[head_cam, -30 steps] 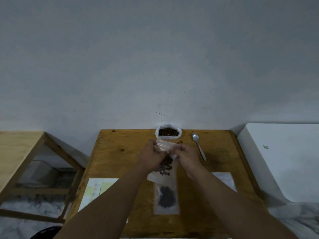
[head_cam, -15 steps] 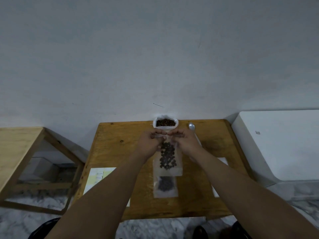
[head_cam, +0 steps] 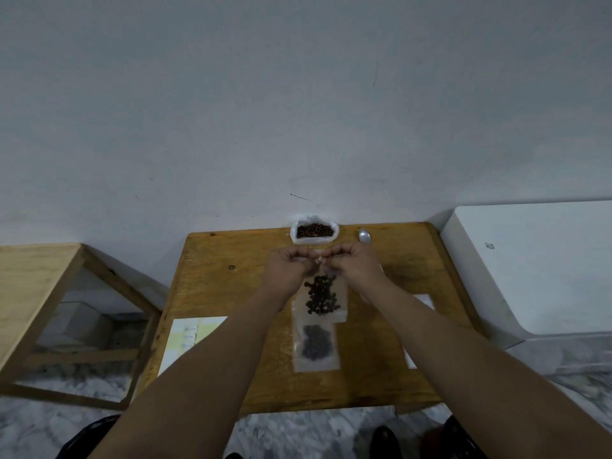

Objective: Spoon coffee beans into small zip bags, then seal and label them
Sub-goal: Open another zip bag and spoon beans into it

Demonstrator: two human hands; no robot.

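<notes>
A small clear zip bag (head_cam: 323, 298) with coffee beans in it hangs upright over the wooden table (head_cam: 225, 279). My left hand (head_cam: 288, 268) and my right hand (head_cam: 356, 265) pinch its top edge, fingertips almost meeting at the middle. A second filled zip bag (head_cam: 316, 347) lies flat on the table just below it. A white bag of coffee beans (head_cam: 314, 230) stands open at the table's far edge by the wall. The bowl of a metal spoon (head_cam: 365, 235) shows to its right; my right hand hides the handle.
A sheet of labels (head_cam: 188, 339) lies at the table's left front. White paper (head_cam: 424, 301) peeks out beside my right forearm. A white appliance (head_cam: 536, 266) stands to the right, another wooden table (head_cam: 29, 279) to the left. The wall is right behind the table.
The bag has gone from tilted to hanging straight, and the beans have settled lower. My fingertips have come together at the middle of its top edge. The camera has tilted.
</notes>
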